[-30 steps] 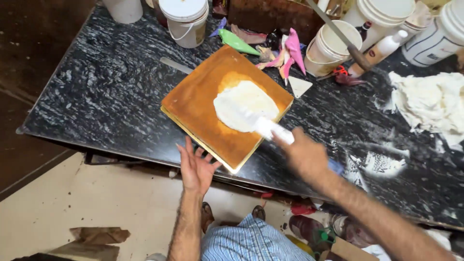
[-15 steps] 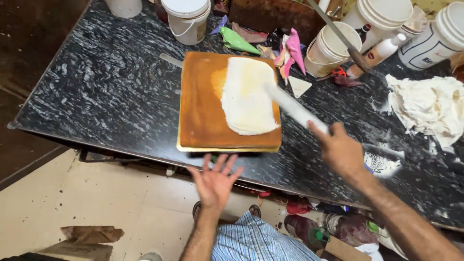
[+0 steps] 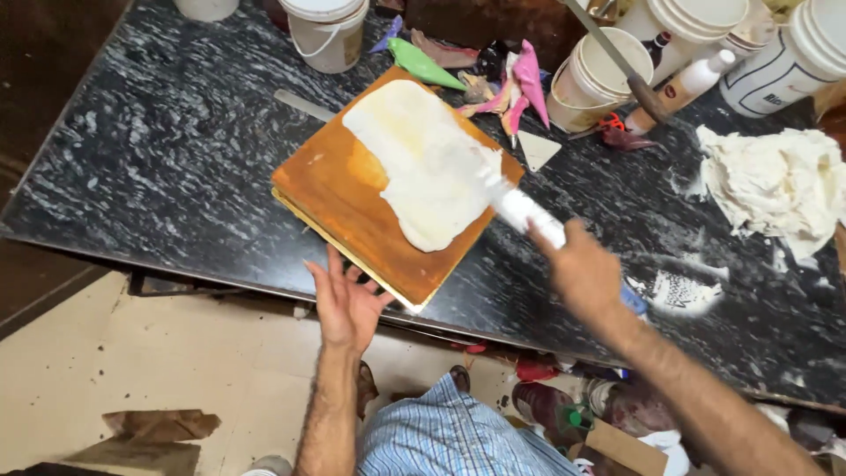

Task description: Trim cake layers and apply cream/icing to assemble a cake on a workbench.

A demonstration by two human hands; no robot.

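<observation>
While the right hand [image 3: 586, 269] closes around the cream-smeared handle of a long flat spatula [image 3: 515, 204], the blade lies low across the patch of white cream [image 3: 421, 163] spread on the square brown sponge cake slab [image 3: 352, 198]. Grip is firm, fingers wrapped round the handle, the tool angled up and to the left from the fist. The left hand [image 3: 345, 304] is open, fingers spread, fingertips just under the slab's near corner where it juts past the edge of the black marbled stone table [image 3: 132, 150]; it clasps nothing.

And look at the change from half a second ago: the slab sat nearly square to the table edge then, and now it is turned so a corner points at the person. The cream patch has swung with it and now runs from the far corner towards the right-hand edge. The right hand has come in closer to the slab, and the left hand has shifted left to meet that corner.

Beyond the slab, a green piping bag [image 3: 423, 63] and a pink piping bag [image 3: 529, 75] lie together near a cream-coloured plastic tub [image 3: 595, 79]. A white bucket with a wire handle [image 3: 326, 31] stands at the far edge. Off to the right, a heap of crumpled white paper [image 3: 771, 181] rests on the table.
</observation>
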